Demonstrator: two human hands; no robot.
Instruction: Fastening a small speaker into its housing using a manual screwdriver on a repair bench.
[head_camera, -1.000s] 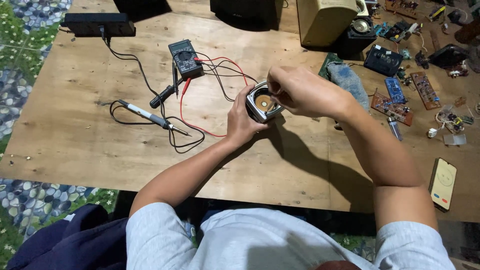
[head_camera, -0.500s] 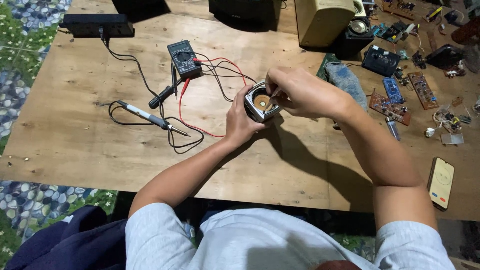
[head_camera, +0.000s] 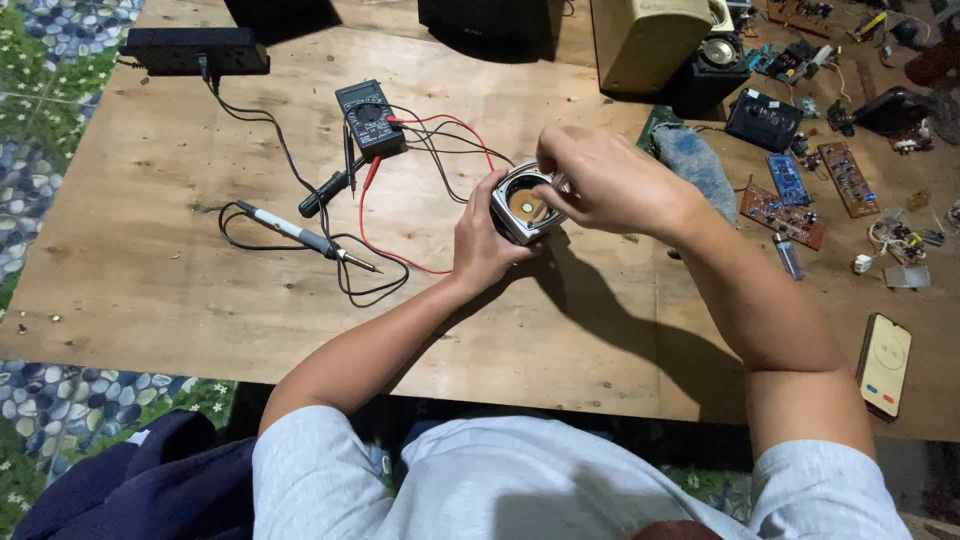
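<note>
Two bare hands meet over a small square speaker unit (head_camera: 522, 204) held just above the plywood worktop (head_camera: 200, 300). Left hand (head_camera: 484, 240): its grip is closed around the speaker's near and left sides, cupping the metal frame so that the round cone faces up and slightly toward the camera. Right hand (head_camera: 600, 180): it lies over the speaker's right edge with the fingertips pinched narrow at the rim; whether they pinch a small part or only touch the frame cannot be told. Left of the left grip, well apart, a soldering iron (head_camera: 300, 232) lies on the worktop with its black cord looped around it. Beyond the left grip, a black multimeter (head_camera: 370, 115) lies face up, its red and black test leads (head_camera: 425, 135) trailing toward the speaker. Farther left and beyond, a black power strip (head_camera: 195, 48) sits at the worktop's far edge. Right of the right grip, several circuit boards (head_camera: 782, 215) and small loose parts are scattered, with a beige speaker box (head_camera: 650, 40) beyond them. Near the right forearm, a phone (head_camera: 885, 365) lies flat at the worktop's near edge.
</note>
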